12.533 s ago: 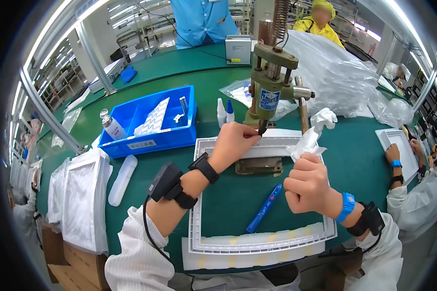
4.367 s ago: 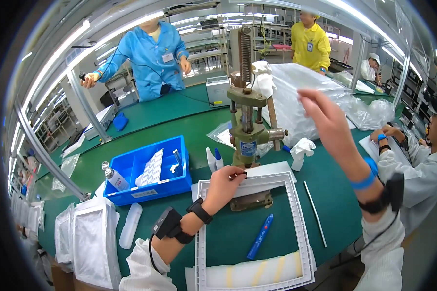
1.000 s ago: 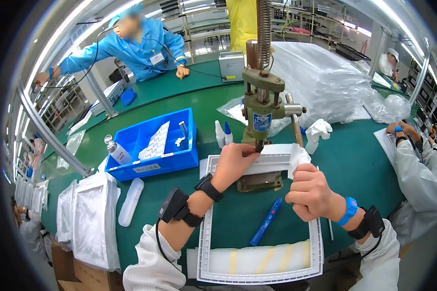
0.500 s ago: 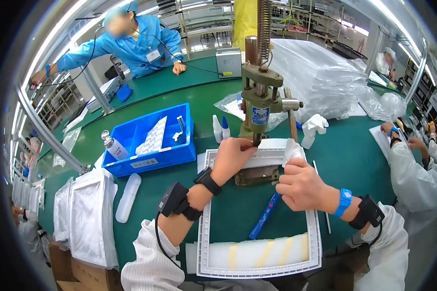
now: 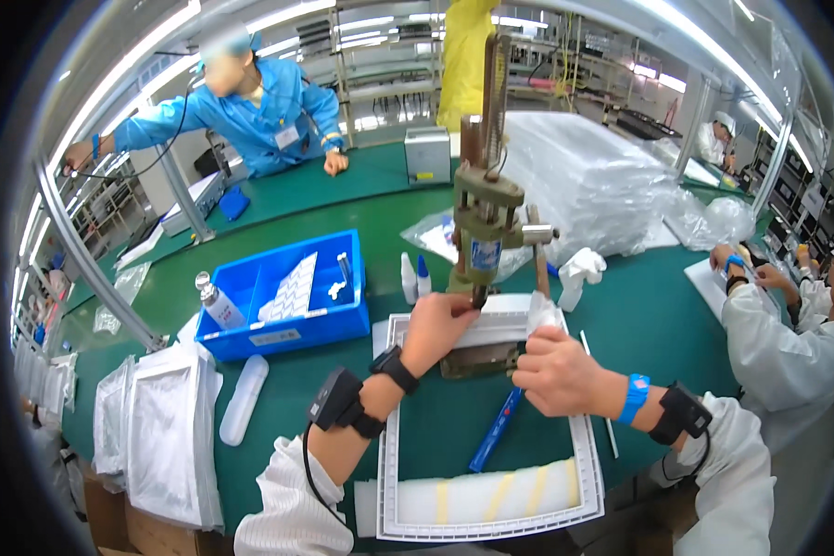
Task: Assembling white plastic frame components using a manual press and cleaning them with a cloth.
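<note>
Work on the white frame point(image 5: 491, 529) looks to be under way: it lies at the desk's point(image 5: 658, 334) near edge, its far side beneath the tip of the green press point(image 5: 477, 208). Which spots on its rim are done and which are left is too small to tell. Toward the desk's left near corner lie bagged frames point(image 5: 171, 435). The left hand point(image 5: 438, 329) is at the frame's far side, its fingers bent in just beside the press tip; their ends are hidden, so I cannot tell whether they pinch anything. The right hand's point(image 5: 561, 371) fingers are curled closed around the white-wrapped end of the lever point(image 5: 537, 255), which slopes down toward the desk's near edge. Inside the frame are a blue pen point(image 5: 496, 431) and, along the near side, a foam strip point(image 5: 486, 491).
</note>
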`<action>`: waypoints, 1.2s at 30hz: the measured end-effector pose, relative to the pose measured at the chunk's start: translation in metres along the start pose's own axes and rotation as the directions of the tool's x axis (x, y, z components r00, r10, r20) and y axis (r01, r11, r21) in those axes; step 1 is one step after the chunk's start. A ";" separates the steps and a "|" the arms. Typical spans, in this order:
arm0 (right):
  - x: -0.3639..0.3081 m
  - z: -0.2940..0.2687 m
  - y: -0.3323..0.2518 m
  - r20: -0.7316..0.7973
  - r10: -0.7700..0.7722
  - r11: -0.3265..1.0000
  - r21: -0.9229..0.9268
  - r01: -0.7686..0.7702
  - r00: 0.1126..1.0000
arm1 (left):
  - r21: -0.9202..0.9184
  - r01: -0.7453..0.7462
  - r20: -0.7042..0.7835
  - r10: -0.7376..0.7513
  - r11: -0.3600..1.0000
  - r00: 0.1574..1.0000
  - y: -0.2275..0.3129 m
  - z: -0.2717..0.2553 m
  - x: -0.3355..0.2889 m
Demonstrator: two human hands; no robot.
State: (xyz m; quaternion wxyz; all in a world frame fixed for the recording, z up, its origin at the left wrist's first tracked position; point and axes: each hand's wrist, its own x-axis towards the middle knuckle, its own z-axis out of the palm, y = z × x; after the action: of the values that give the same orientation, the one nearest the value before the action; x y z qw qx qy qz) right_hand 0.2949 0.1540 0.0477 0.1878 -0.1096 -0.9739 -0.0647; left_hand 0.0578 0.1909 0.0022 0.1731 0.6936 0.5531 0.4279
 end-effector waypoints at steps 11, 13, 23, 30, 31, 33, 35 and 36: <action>0.000 -0.003 -0.003 0.016 -0.016 0.999 -0.032 0.017 1.000 | -0.003 0.001 0.007 -0.001 1.000 1.000 0.001 -0.004 -0.003; 0.000 -0.002 -0.003 0.027 -0.014 0.999 -0.038 0.015 1.000 | -0.013 0.034 0.014 -0.034 0.999 0.999 0.003 -0.004 -0.003; -0.001 -0.018 -0.010 -0.042 0.003 1.000 0.013 -0.002 0.999 | 0.025 -0.025 0.021 0.024 0.999 0.999 0.000 -0.001 -0.001; 0.028 -0.092 0.000 -0.299 0.026 0.961 0.269 0.058 0.954 | -0.043 -0.001 -0.030 0.000 0.999 1.000 -0.005 -0.008 -0.004; 0.034 -0.103 0.009 -0.393 0.112 0.944 0.330 0.026 0.913 | -0.036 -0.007 -0.017 0.006 0.999 1.000 -0.006 -0.008 -0.004; 0.057 -0.119 0.031 -0.495 0.369 0.804 0.595 -0.003 0.786 | -0.030 -0.043 0.000 0.043 0.999 0.999 -0.012 -0.001 0.001; 0.084 -0.131 0.060 -0.489 0.548 0.621 0.782 0.063 0.679 | -0.041 -0.043 0.018 0.044 0.998 0.999 -0.004 0.001 0.005; 0.097 -0.132 0.081 -0.513 0.562 0.600 0.793 0.106 0.649 | -0.056 -0.061 0.023 0.063 0.997 0.998 -0.007 0.005 0.007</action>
State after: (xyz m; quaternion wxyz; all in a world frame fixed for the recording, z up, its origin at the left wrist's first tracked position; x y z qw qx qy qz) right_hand 0.2729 0.2283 0.2127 0.5903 -0.1212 -0.7199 0.3443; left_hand 0.0576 0.2006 -0.0025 0.1856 0.7106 0.5172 0.4395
